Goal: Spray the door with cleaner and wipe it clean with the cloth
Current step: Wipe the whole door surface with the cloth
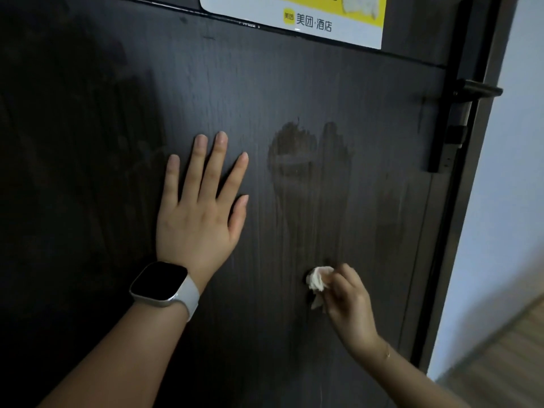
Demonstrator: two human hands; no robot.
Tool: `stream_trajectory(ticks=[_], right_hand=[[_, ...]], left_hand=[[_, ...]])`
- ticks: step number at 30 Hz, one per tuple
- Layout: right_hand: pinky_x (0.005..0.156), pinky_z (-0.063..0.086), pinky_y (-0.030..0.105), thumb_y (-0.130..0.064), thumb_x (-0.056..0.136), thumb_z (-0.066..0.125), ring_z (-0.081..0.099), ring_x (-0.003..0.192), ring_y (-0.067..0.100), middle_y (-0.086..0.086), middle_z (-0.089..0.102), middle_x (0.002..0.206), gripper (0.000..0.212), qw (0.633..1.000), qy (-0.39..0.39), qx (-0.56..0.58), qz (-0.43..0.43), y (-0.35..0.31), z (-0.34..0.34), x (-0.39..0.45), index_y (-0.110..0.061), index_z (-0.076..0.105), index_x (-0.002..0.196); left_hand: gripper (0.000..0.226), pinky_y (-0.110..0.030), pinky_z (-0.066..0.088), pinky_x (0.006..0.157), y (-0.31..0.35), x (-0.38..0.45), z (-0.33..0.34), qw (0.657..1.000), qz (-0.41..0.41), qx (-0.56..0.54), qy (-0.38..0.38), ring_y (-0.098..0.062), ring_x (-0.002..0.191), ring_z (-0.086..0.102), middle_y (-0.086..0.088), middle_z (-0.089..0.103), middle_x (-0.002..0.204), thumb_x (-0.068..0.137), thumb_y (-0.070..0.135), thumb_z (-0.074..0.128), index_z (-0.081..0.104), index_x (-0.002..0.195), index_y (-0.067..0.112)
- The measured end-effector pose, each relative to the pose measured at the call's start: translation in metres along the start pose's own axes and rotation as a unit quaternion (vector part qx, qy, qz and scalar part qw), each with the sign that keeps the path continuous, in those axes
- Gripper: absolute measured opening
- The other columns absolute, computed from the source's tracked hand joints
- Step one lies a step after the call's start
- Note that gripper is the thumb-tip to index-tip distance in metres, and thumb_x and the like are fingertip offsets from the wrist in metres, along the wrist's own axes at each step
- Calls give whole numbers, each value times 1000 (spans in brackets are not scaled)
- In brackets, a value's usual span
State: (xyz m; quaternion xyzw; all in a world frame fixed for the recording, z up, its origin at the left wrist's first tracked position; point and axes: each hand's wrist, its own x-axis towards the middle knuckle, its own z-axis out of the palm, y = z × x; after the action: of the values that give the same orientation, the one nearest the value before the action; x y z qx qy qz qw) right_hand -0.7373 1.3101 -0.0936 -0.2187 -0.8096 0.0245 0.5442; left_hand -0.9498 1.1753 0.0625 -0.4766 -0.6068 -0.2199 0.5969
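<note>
A dark wood-grain door (294,92) fills the view. Wet patches and vertical streaks mark its middle, above the cloth. My left hand (200,207) lies flat on the door with straight, spread fingers; a white smartwatch sits on that wrist. Lower right, my right hand (347,293) grips a small crumpled white cloth (317,281) and presses it against the door below the wet streaks. No spray bottle is in view.
A black lever handle (478,91) and lock plate (449,136) sit on the door's right edge. A yellow and white sticker (338,22) is stuck at the top. A pale wall (512,201) and wood floor (506,369) lie to the right.
</note>
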Motion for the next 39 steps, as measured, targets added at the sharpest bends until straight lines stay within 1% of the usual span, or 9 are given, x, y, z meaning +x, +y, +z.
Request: stream_trajectory(ticks=[6,10,18,23,27,31,34,36,39], right_hand=[[72,35,7,-2,88,68,45,76,-3,0,44,89,4,988,145,46,-9,-25,-43,131,-5,68,92],[76,46,25,-4,93,63,52,85,15,5,45,94,17,966,251,54,16,-37,-29,162,1,68,108],[88,44,32,0,84,60,50,93,26,9,49,112,52,959,-88,-14,-268,-29,12,49,-15,52,133],[74,47,34,1,87,60,54,84,21,10,51,95,22,985,147,28,-85,-36,-37,151,-4,69,107],[77,47,24,-12,95,61,51,80,11,0,44,92,16,947,286,120,87,-74,-35,192,-3,70,105],[76,48,39,-5,88,54,52,90,29,10,49,106,35,979,112,64,-155,-113,25,118,-7,59,123],[80,52,39,-6,85,54,49,99,29,8,49,118,48,946,-70,7,-315,-104,34,84,-12,53,133],[87,48,34,-8,86,53,53,100,29,9,57,117,43,950,-63,2,-304,-93,17,104,-12,62,128],[79,47,29,-10,91,57,58,87,19,6,59,95,23,981,135,36,-132,-82,-26,167,-8,74,105]], left_hand=[[55,-49,0,122,0,0,-1,1000,1,6,-8,-32,152,7,-12,9,165,107,40,27,19,158,21],[54,-50,2,122,0,0,1,1000,6,4,2,-32,152,9,-12,11,165,107,40,27,21,158,21],[55,-50,5,122,0,1,-2,1000,1,13,-24,-31,152,9,-11,10,165,106,40,31,23,157,22],[51,-48,22,119,-11,9,-28,998,22,-37,-42,-29,149,24,-11,25,162,102,35,36,37,151,20],[51,-51,21,119,-54,28,-53,998,55,-16,7,-30,147,25,-13,27,160,101,31,40,38,150,17],[54,-49,9,122,-93,38,-60,1000,-14,5,21,-29,150,19,-12,22,162,101,30,39,31,153,17],[55,-49,4,122,-104,27,-55,998,-57,27,0,-27,151,14,-10,17,164,103,32,34,25,155,15],[56,-50,3,122,-106,19,-50,998,-49,47,-10,-27,152,11,-9,12,165,104,34,30,21,157,15],[57,-51,4,122,-106,19,-48,998,-42,53,-7,-27,152,9,-9,10,165,105,35,29,18,158,15]])
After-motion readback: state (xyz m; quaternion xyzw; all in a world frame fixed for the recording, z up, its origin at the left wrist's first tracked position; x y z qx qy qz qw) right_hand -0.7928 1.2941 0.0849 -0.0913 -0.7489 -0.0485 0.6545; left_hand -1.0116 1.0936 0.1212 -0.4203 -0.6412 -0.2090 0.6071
